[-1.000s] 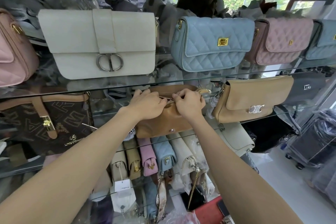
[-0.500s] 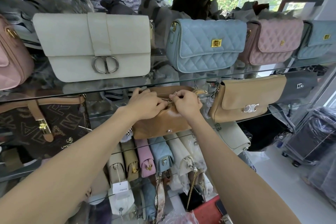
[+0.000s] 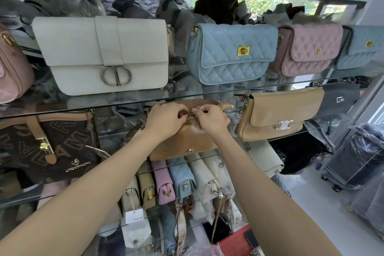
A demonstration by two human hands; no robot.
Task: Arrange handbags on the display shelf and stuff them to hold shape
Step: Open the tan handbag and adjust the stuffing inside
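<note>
Your left hand [image 3: 166,119] and right hand [image 3: 209,119] meet at the top of the tan handbag [image 3: 182,143], fingers curled in a tight grip on both sides. Your left grip bunches the bag's upper edge, while your right grip pinches what looks like a small metal zipper pull [image 3: 194,111] at the top opening; the pull is tiny, so exactly how your fingers close on it is hard to tell. Both forearms reach up and inward from the bottom corners of the view.

The tan handbag sits on the middle glass shelf [image 3: 322,125], its front facing you, with a small silver snap [image 3: 189,150] low on its face. Just to its right on the same shelf stands a tan flap bag [image 3: 278,114] with a silver clasp, and beyond that a dark grey bag [image 3: 340,100]. To the left is a brown monogram bag [image 3: 52,143] with a tan strap and gold buckle.

On the shelf above, a white flap bag [image 3: 104,54] with a round silver buckle stands beside a light blue quilted bag [image 3: 230,52], then a pink quilted bag [image 3: 307,48].

Below your hands, a row of small bags [image 3: 176,178] stands packed side by side, in beige, pink, blue and cream.
</note>
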